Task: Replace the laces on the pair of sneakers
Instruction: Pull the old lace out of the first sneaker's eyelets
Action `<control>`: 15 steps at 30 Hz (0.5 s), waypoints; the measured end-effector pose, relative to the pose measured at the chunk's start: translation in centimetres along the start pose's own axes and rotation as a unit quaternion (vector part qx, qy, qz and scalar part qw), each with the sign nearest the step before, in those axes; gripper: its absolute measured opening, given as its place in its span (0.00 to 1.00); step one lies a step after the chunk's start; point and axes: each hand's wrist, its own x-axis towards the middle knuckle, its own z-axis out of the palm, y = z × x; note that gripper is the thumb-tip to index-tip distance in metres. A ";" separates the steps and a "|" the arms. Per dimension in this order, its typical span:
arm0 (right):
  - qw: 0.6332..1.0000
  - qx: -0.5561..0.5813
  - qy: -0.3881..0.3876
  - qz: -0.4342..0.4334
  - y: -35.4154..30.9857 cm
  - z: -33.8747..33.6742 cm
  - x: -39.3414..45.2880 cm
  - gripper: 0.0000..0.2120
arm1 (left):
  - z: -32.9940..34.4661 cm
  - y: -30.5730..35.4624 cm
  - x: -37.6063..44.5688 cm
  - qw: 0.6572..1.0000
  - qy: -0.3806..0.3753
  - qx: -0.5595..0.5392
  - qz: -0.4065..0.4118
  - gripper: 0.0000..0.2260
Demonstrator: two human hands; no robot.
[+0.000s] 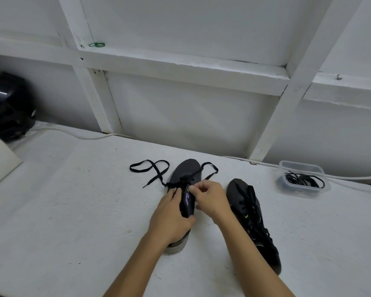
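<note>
two sneakers (183, 181) (253, 221), two hands (171, 219) (210, 200), one container (302, 179)

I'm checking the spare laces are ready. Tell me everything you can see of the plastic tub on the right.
The plastic tub is a small, clear, rectangular container with rounded corners and no lid. It sits flat on the white table near the back wall, right of both sneakers and apart from them. A loose tangle of black laces lies inside. Neither hand touches it.

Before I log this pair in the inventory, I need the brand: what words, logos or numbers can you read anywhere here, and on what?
No text reads clearly.
Purple mark on the tongue of the black sneaker under both hands: a logo or lettering, too blurred to read.
Small green mark on the side of the second black sneaker: too small to read.
Clear plastic tub of black laces: no label visible.
</note>
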 end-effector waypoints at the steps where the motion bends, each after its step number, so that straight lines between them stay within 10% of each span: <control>1: 0.999 -0.049 0.002 -0.020 -0.2 -0.2 0.1 0.08 | 0.0 0.0 0.0 1.000 -0.001 0.001 0.000 0.39; 9: 0.961 -0.126 0.225 -0.099 -1.2 -3.7 2.0 0.03 | -0.2 0.1 -0.1 0.999 -0.017 -0.027 -0.025 0.40; 15: 0.993 -0.108 0.055 0.003 -0.3 -2.2 0.7 0.18 | -0.5 0.2 0.2 0.998 -0.028 -0.039 -0.037 0.37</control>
